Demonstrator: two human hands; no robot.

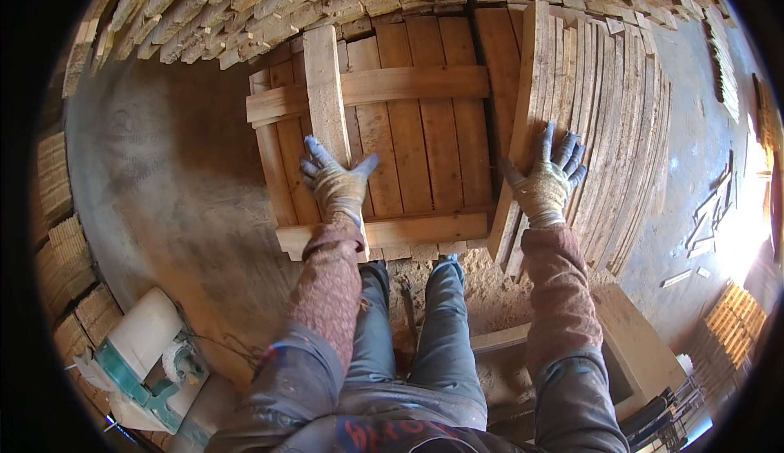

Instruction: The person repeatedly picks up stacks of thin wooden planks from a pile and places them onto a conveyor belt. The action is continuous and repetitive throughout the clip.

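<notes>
In front of me lies a layer of wooden boards (417,118) crossed by a far crosspiece (412,86) and a near crosspiece (425,228). A loose pale board (325,77) runs lengthwise over both crosspieces toward the left side. My left hand (338,182), in a worn grey-and-cream glove, rests on that board with its fingers spread. To the right, a stack of planks (608,126) stands with its boards side by side. My right hand (545,177), gloved alike, lies spread over the stack's left plank (529,86), its thumb toward the plank's left side.
Long piles of stacked boards (327,0) form a wall at the far side. A green-and-white machine (147,363) stands at the lower left. A wooden box (625,339) sits near my right leg. Thin wood offcuts (712,208) lie on the floor (147,175) at right.
</notes>
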